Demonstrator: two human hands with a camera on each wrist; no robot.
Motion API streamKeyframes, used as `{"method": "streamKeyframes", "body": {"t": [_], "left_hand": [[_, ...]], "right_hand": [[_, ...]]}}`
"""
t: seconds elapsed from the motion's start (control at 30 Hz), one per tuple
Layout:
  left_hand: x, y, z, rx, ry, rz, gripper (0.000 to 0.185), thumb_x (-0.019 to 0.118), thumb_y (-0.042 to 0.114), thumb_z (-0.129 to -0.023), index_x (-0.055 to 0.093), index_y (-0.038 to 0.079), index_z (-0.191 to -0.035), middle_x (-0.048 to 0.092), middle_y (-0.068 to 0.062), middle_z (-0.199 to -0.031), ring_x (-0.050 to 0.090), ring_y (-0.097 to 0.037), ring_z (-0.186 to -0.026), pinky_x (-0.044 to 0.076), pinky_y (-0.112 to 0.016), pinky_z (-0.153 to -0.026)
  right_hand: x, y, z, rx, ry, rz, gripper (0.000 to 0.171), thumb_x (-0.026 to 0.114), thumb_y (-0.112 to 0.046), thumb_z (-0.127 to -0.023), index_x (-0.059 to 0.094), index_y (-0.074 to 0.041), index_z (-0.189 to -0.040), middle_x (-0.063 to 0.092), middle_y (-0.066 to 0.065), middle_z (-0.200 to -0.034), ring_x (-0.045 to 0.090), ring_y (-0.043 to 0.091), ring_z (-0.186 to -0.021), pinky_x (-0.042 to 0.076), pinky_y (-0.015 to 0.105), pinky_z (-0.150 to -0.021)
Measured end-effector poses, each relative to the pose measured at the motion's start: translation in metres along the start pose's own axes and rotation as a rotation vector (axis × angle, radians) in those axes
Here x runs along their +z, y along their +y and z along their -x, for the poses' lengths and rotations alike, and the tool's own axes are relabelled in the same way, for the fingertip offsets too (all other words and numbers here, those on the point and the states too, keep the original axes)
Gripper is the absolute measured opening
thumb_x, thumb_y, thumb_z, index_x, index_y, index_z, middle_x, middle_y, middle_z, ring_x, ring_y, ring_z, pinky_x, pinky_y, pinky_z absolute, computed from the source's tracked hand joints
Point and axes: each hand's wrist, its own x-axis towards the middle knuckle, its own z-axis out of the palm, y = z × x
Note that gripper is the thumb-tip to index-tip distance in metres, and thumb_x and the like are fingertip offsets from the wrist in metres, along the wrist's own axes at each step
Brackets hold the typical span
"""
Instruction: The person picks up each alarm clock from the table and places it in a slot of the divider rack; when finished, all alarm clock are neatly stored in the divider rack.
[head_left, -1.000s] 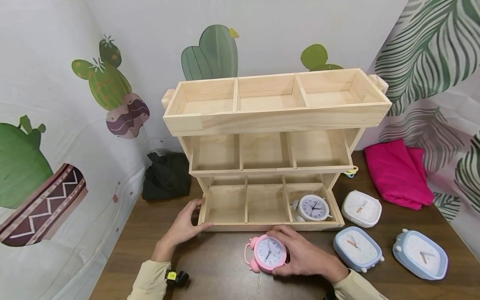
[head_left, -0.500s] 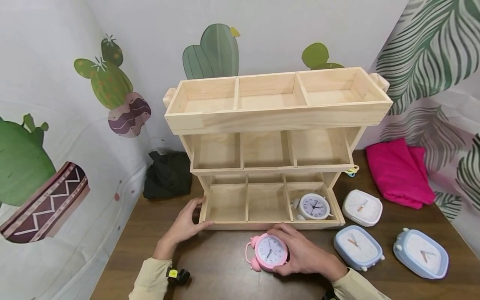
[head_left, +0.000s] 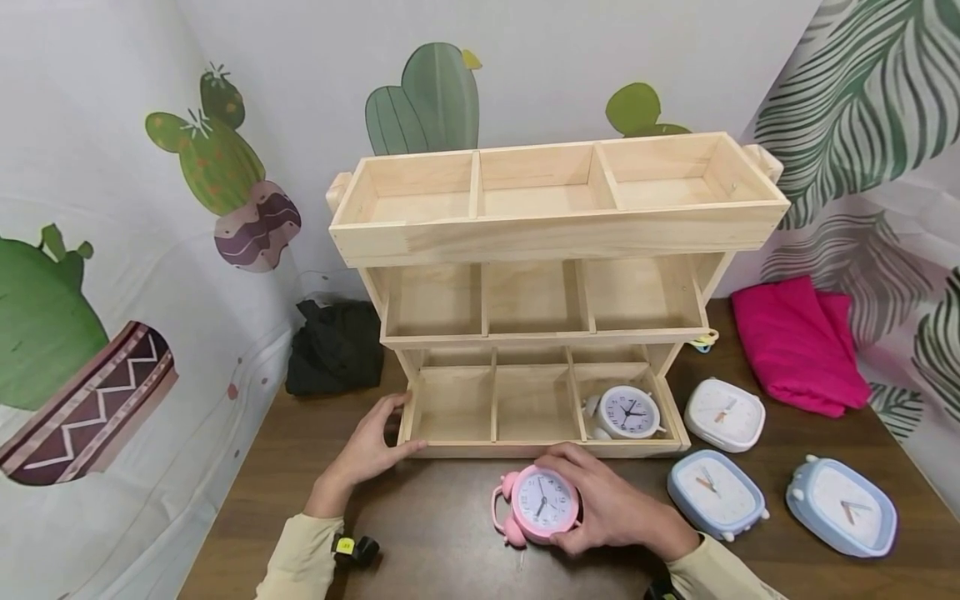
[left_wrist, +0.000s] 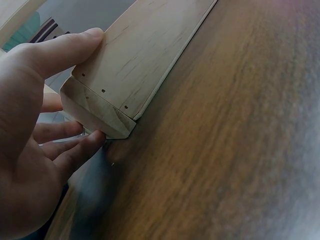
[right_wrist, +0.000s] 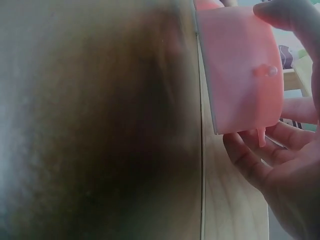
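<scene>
The pink alarm clock [head_left: 538,504] stands on the dark wooden desk [head_left: 442,533] just in front of the three-tier wooden organizer [head_left: 555,229]; from the head camera we see white walls with cactus pictures and a leaf-print curtain closing in the corner; a black cloth [head_left: 333,348] lies left of the organizer and a pink cloth [head_left: 798,346] right of it; a white round clock [head_left: 628,412] sits in the bottom tier's right compartment, while a white square clock [head_left: 723,414] and two blue clocks [head_left: 716,496] [head_left: 840,507] lie on the desk to the right; bare desk shows in front of the organizer, between our arms; our right hand [head_left: 611,508] curls round the pink clock's right side and holds it; our left hand [head_left: 367,450] clasps the organizer's bottom left corner, thumb on the front.

At the left wrist we see that corner [left_wrist: 107,107] resting on the desk, our thumb [left_wrist: 60,50] flat on its front face, fingers [left_wrist: 82,150] bent behind it.

At the right wrist the desk is a dark blur; the pink clock's back [right_wrist: 240,70] sits between our fingertips [right_wrist: 285,12] above and fingers [right_wrist: 250,160] below, gripped.
</scene>
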Motion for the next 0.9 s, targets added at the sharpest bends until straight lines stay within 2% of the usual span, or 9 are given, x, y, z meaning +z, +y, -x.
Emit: {"method": "streamKeyframes", "body": {"t": [0.23,0.63,0.9], "left_hand": [[-0.001,0.002,0.000,0.017,0.005,0.034,0.080,0.086,0.029,-0.075,0.046,0.000,-0.138,0.053,-0.016,-0.133,0.059,-0.030,-0.114,0.056,-0.041,-0.088],[0.000,0.001,0.001,0.006,0.001,0.039,0.081,0.086,0.032,-0.075,0.045,0.003,-0.139,0.052,-0.014,-0.133,0.059,-0.029,-0.114,0.056,-0.041,-0.088],[0.000,0.002,0.002,0.007,0.003,0.046,0.081,0.086,0.032,-0.075,0.045,0.003,-0.139,0.052,-0.014,-0.133,0.059,-0.029,-0.114,0.056,-0.041,-0.088]], "right_hand": [[-0.004,0.000,-0.001,-0.001,0.004,-0.024,0.085,0.088,-0.040,-0.052,0.059,-0.010,-0.125,0.053,-0.001,-0.124,0.053,0.010,-0.109,0.052,0.029,-0.089],[-0.017,0.003,-0.008,-0.016,0.070,0.022,0.086,0.089,-0.040,-0.051,0.059,-0.010,-0.125,0.053,0.002,-0.122,0.056,0.014,-0.105,0.055,0.034,-0.084],[-0.028,0.004,-0.015,0.008,0.076,0.048,0.086,0.089,-0.041,-0.050,0.060,-0.011,-0.125,0.054,0.003,-0.123,0.055,0.017,-0.107,0.055,0.038,-0.085]]}}
